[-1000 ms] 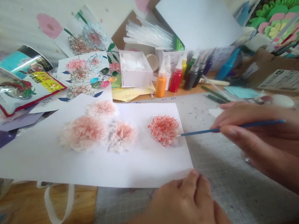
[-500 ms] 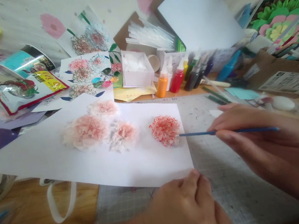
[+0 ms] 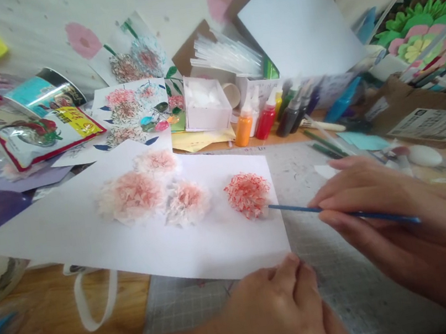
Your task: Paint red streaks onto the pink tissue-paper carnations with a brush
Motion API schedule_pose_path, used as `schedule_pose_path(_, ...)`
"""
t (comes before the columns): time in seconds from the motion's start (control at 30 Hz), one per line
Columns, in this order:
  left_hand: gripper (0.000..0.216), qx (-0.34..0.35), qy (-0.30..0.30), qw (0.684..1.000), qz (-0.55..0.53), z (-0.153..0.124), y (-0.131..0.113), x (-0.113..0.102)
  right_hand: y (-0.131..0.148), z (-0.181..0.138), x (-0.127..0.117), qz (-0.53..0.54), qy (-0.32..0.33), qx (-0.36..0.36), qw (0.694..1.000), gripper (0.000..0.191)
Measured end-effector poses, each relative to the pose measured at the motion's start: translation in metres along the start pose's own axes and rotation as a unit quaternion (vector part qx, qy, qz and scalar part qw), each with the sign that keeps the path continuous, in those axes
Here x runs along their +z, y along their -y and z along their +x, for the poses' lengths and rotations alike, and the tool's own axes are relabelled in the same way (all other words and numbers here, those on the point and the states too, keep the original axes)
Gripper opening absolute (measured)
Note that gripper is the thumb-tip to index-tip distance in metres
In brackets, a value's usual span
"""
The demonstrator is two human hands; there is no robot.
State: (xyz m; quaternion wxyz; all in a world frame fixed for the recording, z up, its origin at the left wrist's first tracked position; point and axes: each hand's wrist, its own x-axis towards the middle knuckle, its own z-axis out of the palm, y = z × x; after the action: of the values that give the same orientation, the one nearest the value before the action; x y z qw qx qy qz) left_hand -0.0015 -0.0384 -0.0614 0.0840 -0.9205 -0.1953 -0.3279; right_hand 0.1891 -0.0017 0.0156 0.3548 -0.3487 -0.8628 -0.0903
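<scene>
My right hand (image 3: 398,219) is closed in a pinch on a thin blue paintbrush (image 3: 296,208). The brush points left, and its tip meets the lower right rim of a fluffy flower with red-edged petals (image 3: 248,195). That flower lies near the right end of a white sheet of paper (image 3: 219,254). Over the sheet's lower right corner rests my left hand (image 3: 281,303), its fingers curled together at the paper's edge. Paler pink and white flowers sit further left on the sheet: a large one (image 3: 133,196), one behind (image 3: 157,161) and a smaller one (image 3: 186,201).
A grey cutting mat (image 3: 184,301) lies under the paper. Behind stand an orange paint bottle (image 3: 244,125), a red one (image 3: 265,119) and darker ones. A white box (image 3: 206,105), a food packet (image 3: 50,134) and a cardboard box (image 3: 428,108) surround the work area.
The brush has tilted, its tip a little lower against the red-edged flower's rim and its rear end lower. My right hand has shifted slightly; the left stays at the paper's corner.
</scene>
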Motion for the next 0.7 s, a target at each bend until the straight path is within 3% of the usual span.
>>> schedule_pose_path(0.27,0.031,-0.035,-0.016,0.999,-0.011,-0.0011,-0.0014,-0.0006,0.0030,-0.0030,-0.0022,-0.020,-0.005,-0.009,1.000,0.005)
schedule_pose_path(0.7,0.028,0.011,-0.005,1.000,0.003,-0.0004,0.0052,-0.0016,0.0039,-0.0007,-0.0027,-0.001,0.005,-0.012,1.000,0.006)
